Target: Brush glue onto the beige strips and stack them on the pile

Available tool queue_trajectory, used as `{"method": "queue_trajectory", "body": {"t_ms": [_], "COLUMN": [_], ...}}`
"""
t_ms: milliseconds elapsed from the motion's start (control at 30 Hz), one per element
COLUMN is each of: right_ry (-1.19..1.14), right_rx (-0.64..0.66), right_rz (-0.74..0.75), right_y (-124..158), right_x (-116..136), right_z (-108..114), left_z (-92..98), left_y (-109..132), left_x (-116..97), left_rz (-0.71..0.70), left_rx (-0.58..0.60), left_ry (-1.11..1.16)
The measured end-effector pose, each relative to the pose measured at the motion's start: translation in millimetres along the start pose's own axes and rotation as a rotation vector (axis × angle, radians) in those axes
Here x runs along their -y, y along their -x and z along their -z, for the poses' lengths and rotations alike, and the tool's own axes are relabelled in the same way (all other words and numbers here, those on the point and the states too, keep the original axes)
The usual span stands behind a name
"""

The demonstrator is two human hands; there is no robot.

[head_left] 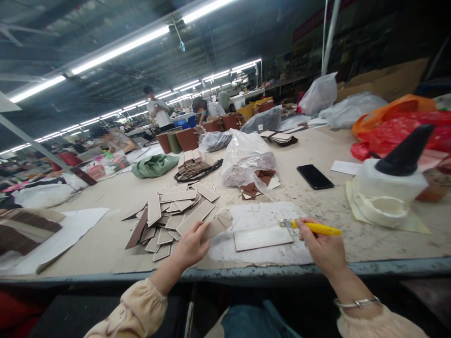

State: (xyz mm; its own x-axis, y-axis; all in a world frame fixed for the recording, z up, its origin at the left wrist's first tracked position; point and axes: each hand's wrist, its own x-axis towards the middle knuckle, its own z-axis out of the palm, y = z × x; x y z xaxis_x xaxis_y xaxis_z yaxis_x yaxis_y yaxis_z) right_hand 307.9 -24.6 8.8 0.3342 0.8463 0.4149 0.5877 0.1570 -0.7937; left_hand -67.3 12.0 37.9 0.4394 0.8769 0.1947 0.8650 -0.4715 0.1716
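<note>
My right hand (324,246) grips a small brush with a yellow handle (322,228). Its bristle end is over the right end of a pale rectangular panel (263,238) with a dark edge, which lies flat on a whitish stained sheet (221,251). My left hand (192,246) is closed on a few small beige pieces (220,224), fanned out beside the panel. Just left of that hand spreads a loose pile of beige strips with dark edges (165,211). Part of the pile is hidden behind my fingers.
A clear plastic bag (246,155) with brown pieces, a black phone (314,177) and a white container with a black spout (387,180) stand around the work area. A tape roll (389,209) sits at the right. Several people are farther back, including one standing person (160,112).
</note>
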Motion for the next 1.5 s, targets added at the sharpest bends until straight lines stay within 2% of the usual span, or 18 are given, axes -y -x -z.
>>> {"method": "queue_trajectory", "body": {"t_ms": [133,233,400,633,800,900,967,1033,1100,1167,1233,1300,1400,1500], "right_ry": [0.053,0.068,0.057,0.075,0.06,0.048,0.044,0.015,-0.08,-0.2,-0.288,-0.342,-0.391,-0.383], "right_rx": [-0.01,-0.006,-0.006,-0.022,-0.005,-0.006,-0.019,-0.032,-0.039,-0.021,0.041,0.134,0.276,0.422], "right_rz": [0.007,-0.005,0.006,0.011,0.008,0.012,0.013,0.007,0.01,0.037,0.074,0.104,0.17,0.22], "right_y": [0.9,2.0,3.7,4.8,4.9,4.8,4.6,4.7,5.3,7.2,10.5,15.0,22.6,30.4], "right_x": [-2.6,-3.5,-1.1,-5.3,-4.2,-4.3,-3.8,-1.5,2.9,8.5,14.3,20.6,32.1,44.8], "right_z": [1.6,2.0,1.4,1.1,0.2,0.2,1.0,1.8,2.0,1.5,0.4,-1.2,-4.5,-9.9], "left_z": [13.0,20.8,30.3,35.4,24.6,25.7,32.0,40.1,46.1,47.1,42.7,34.2,19.4,8.2], "left_y": [44.2,81.0,125.8,147.9,152.1,148.5,143.3,135.9,127.2,117.9,108.1,97.6,81.3,67.7], "left_x": [-12.8,-13.9,-7.7,-20.2,-26.7,-31.8,-36.2,-40.9,-45.9,-51.8,-58.6,-66.0,-77.9,-89.3], "left_rz": [-0.133,-0.234,-0.299,-0.321,-0.149,-0.07,0.003,0.123,0.284,0.435,0.519,0.547,0.591,0.645], "left_rx": [-0.036,-0.053,0.078,0.213,0.481,0.538,0.527,0.494,0.498,0.535,0.561,0.563,0.637,0.753], "left_ry": [-0.066,-0.169,-0.321,-0.327,-0.291,-0.188,-0.058,0.165,0.541,1.02,1.454,1.744,1.982,2.095]}}
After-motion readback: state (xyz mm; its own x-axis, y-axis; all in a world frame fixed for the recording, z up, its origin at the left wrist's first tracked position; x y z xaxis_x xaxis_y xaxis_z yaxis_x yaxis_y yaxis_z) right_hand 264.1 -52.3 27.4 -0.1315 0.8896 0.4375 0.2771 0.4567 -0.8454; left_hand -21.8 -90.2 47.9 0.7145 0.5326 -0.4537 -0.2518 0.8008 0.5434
